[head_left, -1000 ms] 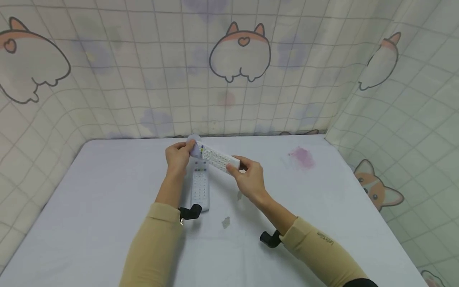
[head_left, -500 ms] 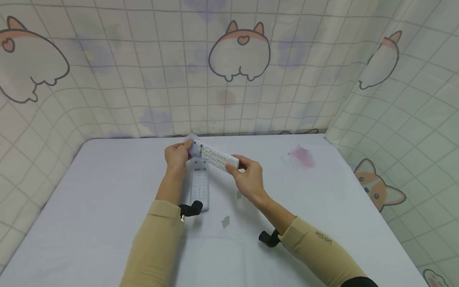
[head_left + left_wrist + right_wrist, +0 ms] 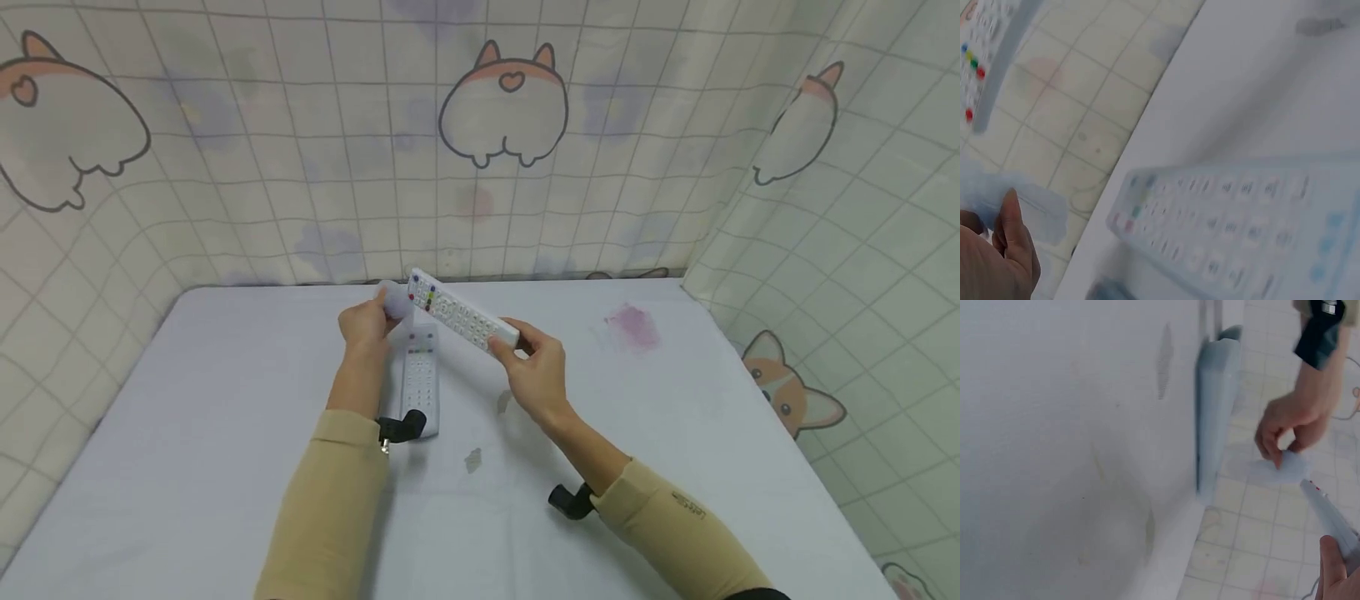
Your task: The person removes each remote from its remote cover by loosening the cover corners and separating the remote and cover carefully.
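Observation:
My right hand (image 3: 537,372) grips the lower end of a white remote control (image 3: 463,318), thumb over its buttons. The remote is raised above the table and tilted, its far end pointing up and left. My left hand (image 3: 363,323) pinches a limp, translucent bluish-white piece (image 3: 395,302), like a soft sleeve; its full shape is unclear. In the right wrist view this translucent piece (image 3: 1288,467) hangs close to the held remote's tip. A second remote control (image 3: 420,385) lies on the table below, buttons up, looking hazy in the left wrist view.
The white table (image 3: 225,433) has a pink stain (image 3: 633,327) at the back right and small grey marks (image 3: 472,460) near the middle. A patterned curtain (image 3: 315,167) rises behind the table and along its sides.
The right hand has moved right with its remote, whose far end now shows apart from the translucent piece that overlapped it. The left hand has shifted slightly left. The remote on the table stays put.

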A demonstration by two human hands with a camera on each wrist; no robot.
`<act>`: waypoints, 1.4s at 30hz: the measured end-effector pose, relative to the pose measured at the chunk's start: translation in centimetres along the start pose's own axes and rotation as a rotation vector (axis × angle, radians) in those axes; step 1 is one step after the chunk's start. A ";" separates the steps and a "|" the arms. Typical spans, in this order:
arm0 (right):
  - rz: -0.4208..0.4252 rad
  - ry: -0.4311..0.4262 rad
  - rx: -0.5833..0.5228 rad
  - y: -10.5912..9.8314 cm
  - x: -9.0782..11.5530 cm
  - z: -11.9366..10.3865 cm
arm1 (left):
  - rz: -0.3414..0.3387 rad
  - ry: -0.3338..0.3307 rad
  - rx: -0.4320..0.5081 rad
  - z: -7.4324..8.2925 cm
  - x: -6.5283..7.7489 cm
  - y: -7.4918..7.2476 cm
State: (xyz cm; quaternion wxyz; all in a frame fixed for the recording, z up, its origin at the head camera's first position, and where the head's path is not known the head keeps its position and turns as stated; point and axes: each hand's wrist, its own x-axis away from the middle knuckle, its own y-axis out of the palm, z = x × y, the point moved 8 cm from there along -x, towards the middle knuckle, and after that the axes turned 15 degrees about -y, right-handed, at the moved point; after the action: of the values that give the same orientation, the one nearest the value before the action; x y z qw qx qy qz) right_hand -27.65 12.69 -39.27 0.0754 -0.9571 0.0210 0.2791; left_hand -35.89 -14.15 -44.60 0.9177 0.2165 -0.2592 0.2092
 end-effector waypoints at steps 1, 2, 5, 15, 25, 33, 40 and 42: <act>0.028 0.020 -0.028 -0.5 0.0 0.2 | 0.008 0.005 0.025 0.3 -0.1 -0.5; 0.059 0.049 -0.066 -1.0 0.0 0.5 | 0.019 0.014 0.035 0.6 -0.1 -1.1; 0.146 0.169 -0.198 -2.3 0.1 1.7 | 0.039 0.055 0.004 1.5 -0.2 -2.2; 0.309 0.531 -0.503 -4.2 1.4 5.6 | 0.089 0.139 -0.160 2.1 0.1 -3.2; 0.458 0.679 -0.650 -6.0 3.8 6.9 | 0.013 0.296 -0.449 3.8 0.9 -2.9; 0.499 0.708 -0.700 -6.9 5.9 6.9 | 0.025 0.337 -0.586 4.0 1.2 -4.3; 0.460 0.717 -0.687 -6.5 7.1 6.8 | 0.061 0.370 -0.699 4.6 1.7 -5.4; 0.447 0.722 -0.683 -6.2 7.4 6.8 | 0.066 0.376 -0.722 4.7 1.7 -5.7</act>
State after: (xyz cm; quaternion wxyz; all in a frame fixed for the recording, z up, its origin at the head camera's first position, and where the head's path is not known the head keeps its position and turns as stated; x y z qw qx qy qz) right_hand -24.47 19.89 -48.08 -0.3129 -0.9344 0.1565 -0.0670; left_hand -33.54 -20.78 -41.68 0.9589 -0.1701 -0.1506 0.1701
